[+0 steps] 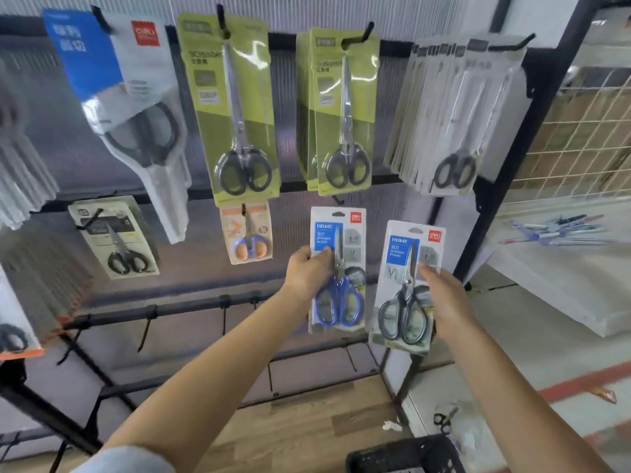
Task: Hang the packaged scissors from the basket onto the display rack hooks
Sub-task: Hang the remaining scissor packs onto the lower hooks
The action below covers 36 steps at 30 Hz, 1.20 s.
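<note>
My left hand (307,273) grips the left edge of a pack of blue-handled scissors (338,271), thumb across its front. The top of this pack sits just under a black hook (338,200) on the rack's middle row. My right hand (445,298) holds a second pack with black-handled scissors (406,288) by its right edge, upright and slightly tilted, free of any hook. The black basket (406,455) stands on the floor at the bottom right, partly cut off.
The upper row of the display rack (205,310) carries green packs of long scissors (235,110), a blue-and-white pack (129,107) and a grey stack (457,114). Below hang an orange pack (247,233) and a grey pack (116,238). Bare hooks line the lower bars. A shelf with pens (560,230) is at right.
</note>
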### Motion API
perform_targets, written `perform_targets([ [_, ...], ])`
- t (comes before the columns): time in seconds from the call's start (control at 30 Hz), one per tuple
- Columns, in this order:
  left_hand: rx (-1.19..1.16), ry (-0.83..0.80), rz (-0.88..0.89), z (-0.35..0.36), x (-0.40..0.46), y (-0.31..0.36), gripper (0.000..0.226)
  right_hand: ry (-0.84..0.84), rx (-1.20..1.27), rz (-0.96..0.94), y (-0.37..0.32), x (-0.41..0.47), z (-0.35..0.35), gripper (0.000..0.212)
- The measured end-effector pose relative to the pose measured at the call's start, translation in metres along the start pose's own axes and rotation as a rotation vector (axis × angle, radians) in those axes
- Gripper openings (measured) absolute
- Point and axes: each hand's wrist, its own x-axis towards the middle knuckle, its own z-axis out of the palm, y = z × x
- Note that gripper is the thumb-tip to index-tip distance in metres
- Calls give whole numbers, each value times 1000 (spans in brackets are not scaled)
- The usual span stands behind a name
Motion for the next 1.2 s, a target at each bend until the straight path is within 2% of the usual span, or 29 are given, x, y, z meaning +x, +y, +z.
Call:
perform_targets([
  [0.1,-24,61,7,7,13,3,17,-21,7,39,1,15,-1,23],
  [0.27,-38,101,21,13,29,2,5,-68,0,62,4,36,1,18],
  [0.43,-15,180,54,19,35,4,25,-102,-17,90,11,47,5,22],
  [0.63,6,207,27,19,47,0,34,-117,-6,112,17,55,7,9],
  [0.83,74,201,-16,23,66,8,26,-137,-12,141,27,63,8,13],
  [0.97,105,231,-47,26,80,12,24,-153,-26,149,35,71,10,27],
  [1.2,173,219,-2,33,93,7,50,-177,-35,143,37,76,17,29],
])
